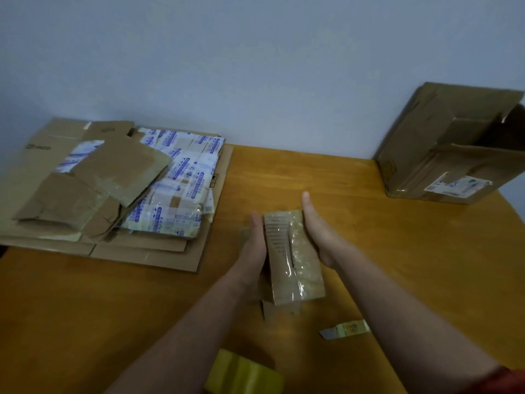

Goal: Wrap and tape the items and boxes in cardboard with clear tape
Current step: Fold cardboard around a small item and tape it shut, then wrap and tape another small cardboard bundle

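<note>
Pressing my left hand and right hand, fingers straight, against opposite sides of the small brown tape-covered cardboard bundle, I keep its wrap closed.

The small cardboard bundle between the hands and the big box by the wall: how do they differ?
The small bundle is smaller than the big box. The bundle is wrapped in clear tape; the box stands with its flaps open. The bundle is pressed between the left hand and right hand, while the box sits untouched on the table, bearing a white label. Both are brown cardboard.
</note>
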